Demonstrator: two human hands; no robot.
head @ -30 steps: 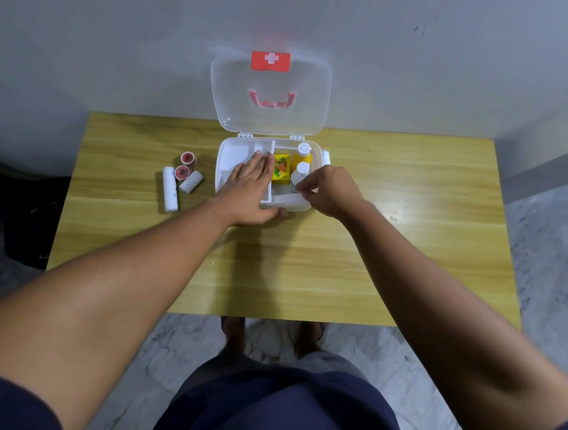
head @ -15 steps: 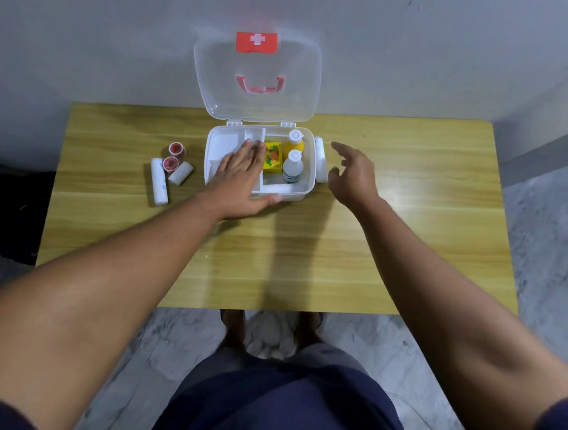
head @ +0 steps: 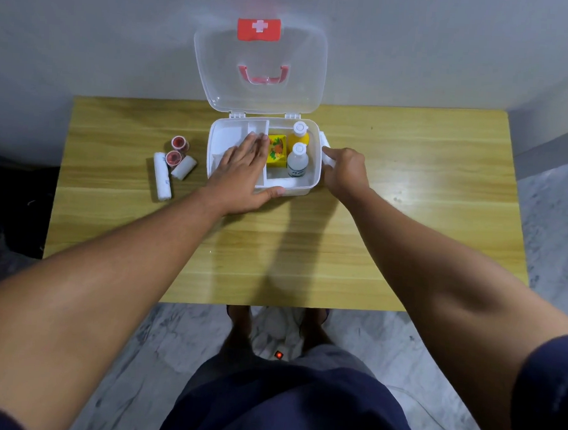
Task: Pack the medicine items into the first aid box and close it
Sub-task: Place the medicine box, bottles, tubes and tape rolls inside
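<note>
The white first aid box (head: 314,180) stands open on the wooden table, its clear lid (head: 262,64) leaning against the wall. Inside its right part are a yellow carton (head: 277,150), a yellow bottle (head: 299,135) and a clear bottle (head: 297,160). My left hand (head: 243,172) lies flat over the box's left tray, thumb on the front rim. My right hand (head: 345,170) closes around a white bandage roll (head: 325,146) lying just outside the box's right wall. Left of the box lie two white rolls (head: 162,175) (head: 184,168) and two red tape rolls (head: 180,143) (head: 173,157).
The table (head: 410,189) stands against a grey wall, with marble floor in front and to the right. My feet show under the table's near edge. A dark object lies on the floor at the far left.
My right hand left the clear bottle standing in the box, swung out to the right, and now grips the white roll beside the box. My left hand stayed on the tray.
</note>
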